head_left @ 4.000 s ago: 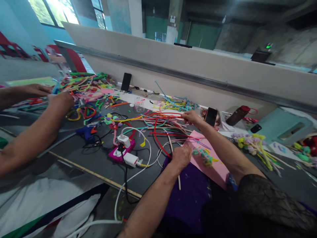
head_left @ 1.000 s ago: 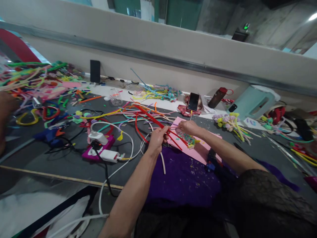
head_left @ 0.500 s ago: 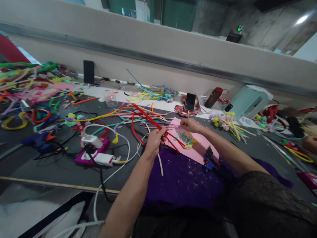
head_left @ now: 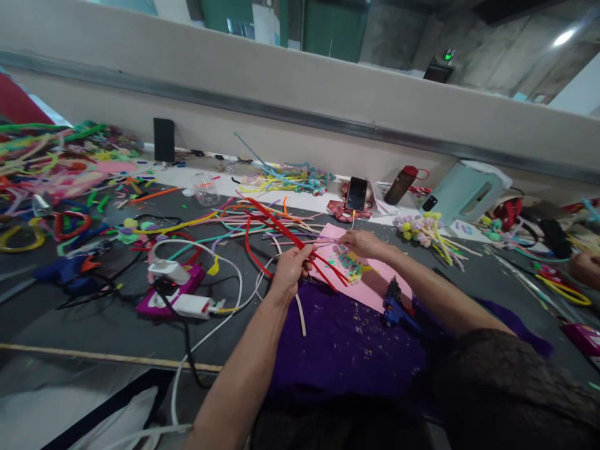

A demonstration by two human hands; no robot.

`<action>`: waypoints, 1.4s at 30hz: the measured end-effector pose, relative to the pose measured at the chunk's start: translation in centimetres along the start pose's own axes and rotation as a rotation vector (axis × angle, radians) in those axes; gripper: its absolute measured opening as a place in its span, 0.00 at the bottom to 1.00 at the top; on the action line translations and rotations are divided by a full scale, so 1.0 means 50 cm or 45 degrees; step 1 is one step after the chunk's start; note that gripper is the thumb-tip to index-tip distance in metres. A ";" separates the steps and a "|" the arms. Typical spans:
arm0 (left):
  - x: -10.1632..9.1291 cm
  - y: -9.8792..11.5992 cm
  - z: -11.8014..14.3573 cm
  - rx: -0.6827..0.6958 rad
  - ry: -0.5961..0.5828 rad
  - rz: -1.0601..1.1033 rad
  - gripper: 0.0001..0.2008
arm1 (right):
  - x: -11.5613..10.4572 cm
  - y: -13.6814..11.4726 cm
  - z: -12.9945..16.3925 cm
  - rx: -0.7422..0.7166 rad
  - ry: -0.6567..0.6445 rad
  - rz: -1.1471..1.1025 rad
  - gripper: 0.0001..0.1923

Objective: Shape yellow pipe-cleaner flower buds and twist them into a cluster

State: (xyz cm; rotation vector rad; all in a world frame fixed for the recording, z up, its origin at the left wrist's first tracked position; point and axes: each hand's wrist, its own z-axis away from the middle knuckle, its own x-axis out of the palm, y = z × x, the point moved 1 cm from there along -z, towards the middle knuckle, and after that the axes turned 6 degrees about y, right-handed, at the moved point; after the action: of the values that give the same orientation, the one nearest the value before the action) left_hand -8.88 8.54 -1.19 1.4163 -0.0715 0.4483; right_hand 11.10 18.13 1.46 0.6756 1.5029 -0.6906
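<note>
My left hand (head_left: 289, 270) grips a bundle of red pipe cleaners (head_left: 280, 226) that fan up and left over the table, plus a white one (head_left: 300, 312) hanging down from the fist. My right hand (head_left: 359, 241) pinches a thin pale pipe cleaner above the pink sheet (head_left: 375, 284). A small multicoloured pipe-cleaner piece (head_left: 349, 265) lies on the pink sheet just below my right hand. A blue glue gun (head_left: 394, 306) lies at the sheet's near edge.
Loose coloured pipe cleaners (head_left: 220, 222) cover the grey table. A pink power strip (head_left: 173, 294) with white chargers sits left. A phone (head_left: 356, 192), a brown bottle (head_left: 404, 182) and a pale stool (head_left: 464, 187) stand at the back. Another person's hand (head_left: 585, 267) shows far right.
Since four seconds ago my left hand has taken up red pipe cleaners and my right hand has drawn back to the pink sheet. In the last second both hands barely moved; the view shifted right.
</note>
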 end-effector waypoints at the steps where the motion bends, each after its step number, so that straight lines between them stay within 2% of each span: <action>1: 0.003 0.001 0.004 -0.002 0.008 -0.022 0.16 | 0.002 -0.008 0.003 -0.035 -0.028 0.033 0.16; 3: 0.011 0.004 0.015 0.006 -0.010 -0.081 0.15 | 0.005 -0.018 0.008 -0.047 -0.053 0.089 0.13; 5: 0.022 0.005 0.028 0.042 -0.091 -0.184 0.13 | 0.005 -0.019 0.009 -0.040 -0.033 0.109 0.12; 8: 0.035 0.007 0.047 0.086 -0.303 -0.271 0.11 | 0.003 -0.015 -0.001 -0.007 0.083 0.071 0.12; 12: 0.039 0.010 0.066 0.032 -0.629 -0.292 0.14 | 0.004 -0.037 -0.033 0.005 0.210 0.001 0.12; 15: 0.038 0.010 0.072 -0.007 -0.738 -0.288 0.16 | 0.008 -0.072 -0.060 -0.002 0.216 0.082 0.12; 19: 0.041 0.004 0.070 -0.036 -0.779 -0.297 0.17 | 0.014 -0.102 -0.087 -0.045 0.144 0.153 0.16; 23: 0.043 0.000 0.066 -0.033 -0.776 -0.268 0.15 | 0.017 -0.100 -0.105 -0.028 0.052 0.191 0.13; 28: 0.043 0.004 0.069 -0.008 -0.759 -0.275 0.15 | -0.006 -0.095 -0.116 -0.009 0.111 0.214 0.13; 33: 0.044 0.014 0.076 -0.021 -0.760 -0.295 0.14 | -0.039 -0.098 -0.124 0.027 0.277 0.212 0.14; 38: 0.043 0.023 0.076 -0.006 -0.713 -0.322 0.13 | -0.052 -0.104 -0.143 -0.011 0.408 0.158 0.13; 40: 0.043 0.022 0.075 -0.003 -0.709 -0.324 0.13 | -0.051 -0.105 -0.150 -0.010 0.362 0.108 0.12; 42: 0.043 0.019 0.072 -0.008 -0.706 -0.312 0.13 | -0.047 -0.105 -0.157 0.021 0.241 0.066 0.11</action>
State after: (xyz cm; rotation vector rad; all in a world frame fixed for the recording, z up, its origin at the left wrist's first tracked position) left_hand -6.48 5.70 0.99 1.4868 -0.3420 -0.1551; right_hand 2.11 20.73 4.22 0.8083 1.6481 -0.6136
